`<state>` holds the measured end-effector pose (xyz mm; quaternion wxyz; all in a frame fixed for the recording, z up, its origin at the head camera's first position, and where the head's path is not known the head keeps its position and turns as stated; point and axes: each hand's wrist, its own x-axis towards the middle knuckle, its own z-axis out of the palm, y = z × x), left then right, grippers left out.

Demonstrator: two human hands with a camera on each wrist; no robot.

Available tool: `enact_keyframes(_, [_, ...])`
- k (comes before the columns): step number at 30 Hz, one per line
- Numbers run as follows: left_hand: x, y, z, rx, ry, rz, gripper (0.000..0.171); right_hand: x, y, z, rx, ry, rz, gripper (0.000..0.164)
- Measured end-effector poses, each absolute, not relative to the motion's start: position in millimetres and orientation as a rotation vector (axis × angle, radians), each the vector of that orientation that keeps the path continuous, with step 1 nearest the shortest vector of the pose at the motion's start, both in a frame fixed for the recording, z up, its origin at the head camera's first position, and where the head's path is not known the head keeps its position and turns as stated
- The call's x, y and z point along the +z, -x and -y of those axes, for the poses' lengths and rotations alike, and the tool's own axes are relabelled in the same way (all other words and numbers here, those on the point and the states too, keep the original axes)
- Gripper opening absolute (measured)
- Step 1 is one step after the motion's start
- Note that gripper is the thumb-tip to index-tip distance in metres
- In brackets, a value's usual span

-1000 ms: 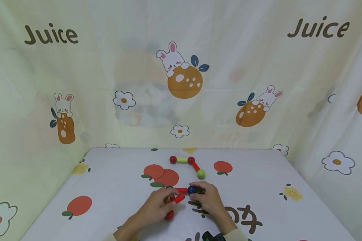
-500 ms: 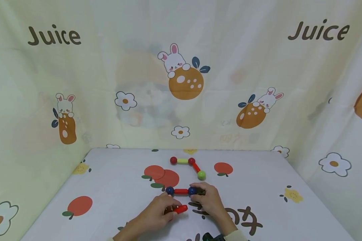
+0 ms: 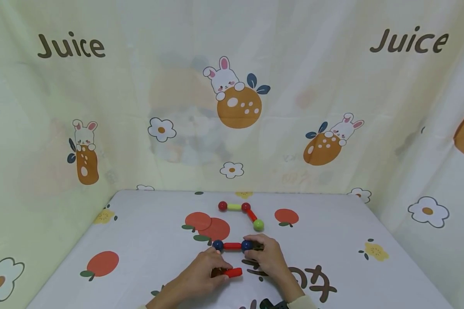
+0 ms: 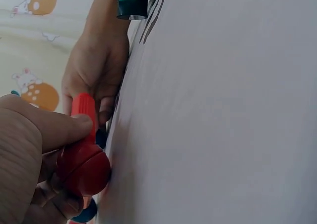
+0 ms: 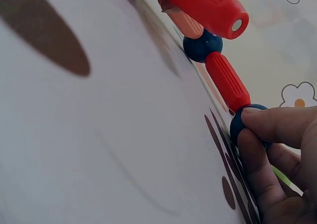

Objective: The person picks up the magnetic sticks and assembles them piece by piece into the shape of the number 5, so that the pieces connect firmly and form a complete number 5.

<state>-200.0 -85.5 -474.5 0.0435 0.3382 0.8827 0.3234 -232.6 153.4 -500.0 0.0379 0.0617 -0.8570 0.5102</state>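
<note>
My left hand [image 3: 204, 273] pinches a red magnetic rod [image 3: 233, 272] between thumb and fingers. A dark red ball [image 4: 85, 169] is joined to that rod, low beside the fingers, and largely hidden in the head view. The rod's free end, with a silver disc, points right. My right hand [image 3: 271, 257] pinches a blue ball [image 3: 246, 245] at the right end of another red rod [image 3: 232, 246]. At its left end is a second blue ball [image 3: 218, 245], just beyond my left fingers. An orange ribbed rod [image 5: 185, 25] meets that ball in the right wrist view.
Further back lies a bent chain: a red ball [image 3: 222, 206], a yellow-green rod [image 3: 234, 207], another red ball [image 3: 245, 207], a red rod [image 3: 251, 216] and a green ball [image 3: 258, 225]. Printed cloth covers the table [image 3: 147, 240]; a printed curtain [image 3: 193, 86] hangs behind.
My left hand has drawn back toward me, away from the left blue ball. The rod it holds has turned from slanting upward to pointing nearly right. My right hand has stayed on its ball.
</note>
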Motion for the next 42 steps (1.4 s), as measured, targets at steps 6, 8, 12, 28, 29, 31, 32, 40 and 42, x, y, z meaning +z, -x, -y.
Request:
enact_keyframes(6, [-474,201,84,0.909,-1.11,-2.731,0.022,-498,233,-154,1.546,-0.177,2.631,0.034])
enact_keyframes(8, [-474,202,84,0.895,-1.126,-2.735,0.022,-497,232,-153,1.553,-0.171,2.627,0.034])
enact_keyframes(12, [-474,203,84,0.886,-1.136,-2.725,0.021,-496,232,-153,1.557,-0.172,2.622,0.034])
enact_keyframes(28, [-472,199,82,0.899,-1.023,-2.702,0.02,-499,233,-152,1.519,-0.161,2.66,0.034])
enact_keyframes(29, [-473,200,83,0.912,-1.016,-2.698,0.02,-499,234,-152,1.519,-0.16,2.661,0.034])
enact_keyframes(31, [-473,200,84,0.947,-1.0,-2.685,0.02,-499,234,-151,1.518,-0.161,2.663,0.034])
enact_keyframes(32, [-473,201,84,0.973,-0.985,-2.678,0.021,-499,234,-151,1.52,-0.162,2.662,0.034])
enact_keyframes(40, [-477,205,95,1.259,-0.809,-2.648,0.031,-496,235,-149,1.538,-0.124,2.675,0.039])
enact_keyframes(42, [-480,208,98,1.268,-0.794,-2.688,0.036,-494,235,-149,1.545,-0.127,2.679,0.041])
